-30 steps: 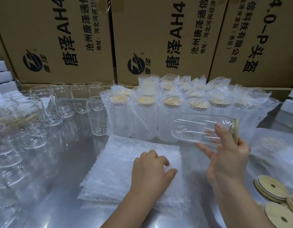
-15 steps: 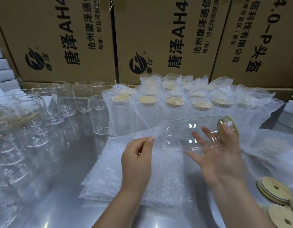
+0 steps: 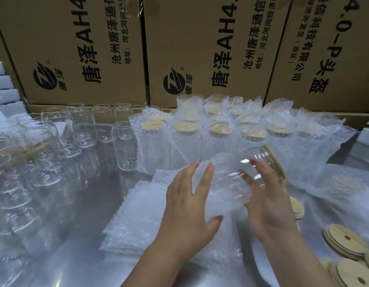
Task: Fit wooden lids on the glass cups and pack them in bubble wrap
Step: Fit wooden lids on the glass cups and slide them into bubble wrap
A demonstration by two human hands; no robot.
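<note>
I hold the cup (image 3: 244,162) on its side just above the far right corner of the pile of bags (image 3: 133,214). Its lid (image 3: 275,161) is already on and points away from the pile to the right. My right hand (image 3: 266,201) cradles the glass from below with the fingers (image 3: 257,165) curled up round its far side. My left hand (image 3: 189,206) is spread wide, with straight fingers laid on top of one bag (image 3: 220,183) lifted off the pile and the thumb under its near edge. The base of the cup looks to be just inside the mouth of that bag, though clear glass against clear wrap makes the exact edge hard to read.

To do this well, I think I should keep the mouth of the bag held open with my left hand and slide the cup in base first, straight along its length, so the rim does not snag the bubbles. My right hand should stay near the lid end and press the lid lightly, since I judge it could slip loose while the glass lies sideways. Glass is slick, so a firm hold matters until the wrap takes the weight.

Behind the pile stand the wrapped cups (image 3: 200,141), left of it the bare cups (image 3: 75,129), and right of it the loose lids (image 3: 345,241) on the surface (image 3: 80,204).
</note>
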